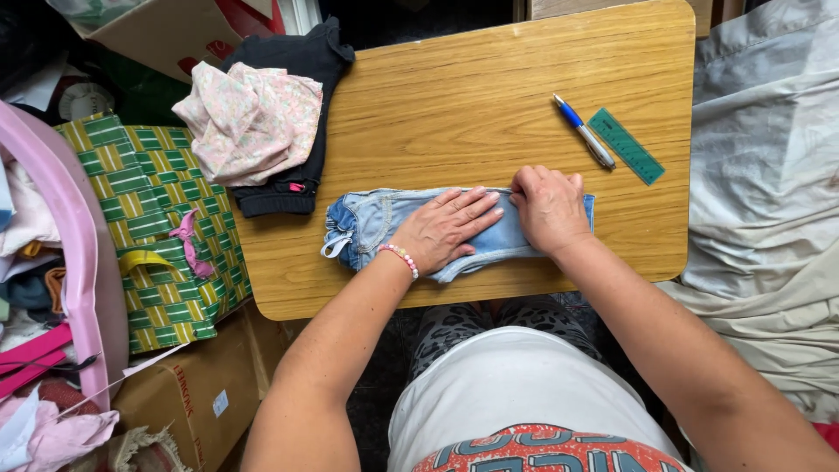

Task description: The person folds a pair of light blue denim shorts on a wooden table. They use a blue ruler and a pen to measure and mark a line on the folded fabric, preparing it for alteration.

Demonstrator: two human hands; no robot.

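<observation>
A folded pair of light blue denim shorts (371, 220) lies along the front part of a wooden table (472, 96). My left hand (446, 227), with a beaded bracelet at the wrist, presses flat on the middle of the denim, fingers spread. Just to its right, my right hand (549, 208) rests on the denim's right end with its fingers curled down over the fabric. Most of the right half of the shorts is hidden under both hands.
A pink floral garment (249, 122) lies on a black garment (301, 188) at the table's left edge. A blue-and-silver pen (584, 131) and green ruler (626, 146) lie at the right. A green checked bag (157, 227), pink basket (74, 245), boxes and grey cloth (769, 175) surround the table.
</observation>
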